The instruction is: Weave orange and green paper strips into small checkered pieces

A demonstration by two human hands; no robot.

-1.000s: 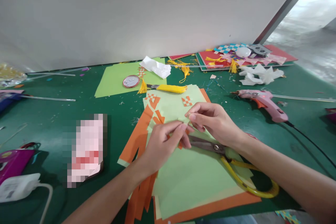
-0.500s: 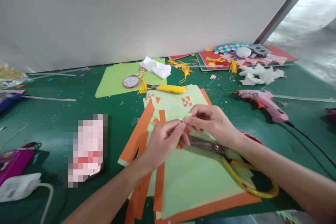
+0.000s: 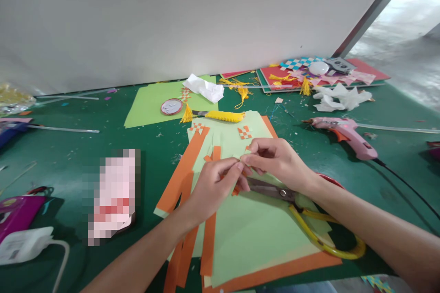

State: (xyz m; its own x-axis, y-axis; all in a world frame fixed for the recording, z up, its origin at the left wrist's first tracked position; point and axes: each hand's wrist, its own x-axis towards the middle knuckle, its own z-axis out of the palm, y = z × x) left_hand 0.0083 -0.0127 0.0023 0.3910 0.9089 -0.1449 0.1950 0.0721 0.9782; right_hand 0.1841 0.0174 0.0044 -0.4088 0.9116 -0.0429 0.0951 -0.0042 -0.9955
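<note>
Over a stack of pale green paper sheets (image 3: 261, 231), my left hand (image 3: 220, 181) and my right hand (image 3: 275, 158) meet at the fingertips. Both pinch a small green and orange paper piece (image 3: 236, 157), mostly hidden by the fingers. Beneath my right wrist lie large scissors (image 3: 323, 240) with yellow handles, blades toward my left fingers. Orange paper strips (image 3: 209, 247) spread under and beside my left hand. Just beyond the fingers lies a small orange and green checkered woven paper square (image 3: 245, 132).
A yellow utility knife (image 3: 225, 116) lies behind the hands, near a round red-rimmed tin (image 3: 172, 107) and white tissue (image 3: 204, 88). To the right sits a pink glue gun (image 3: 343, 132) with its cord. A blurred pink object (image 3: 115, 192) and white plug (image 3: 25, 245) are at left.
My fingertips have shifted slightly around the paper piece, and its light green edge sits lower. The tops of the orange strips beyond my left hand have moved a little to the right.
</note>
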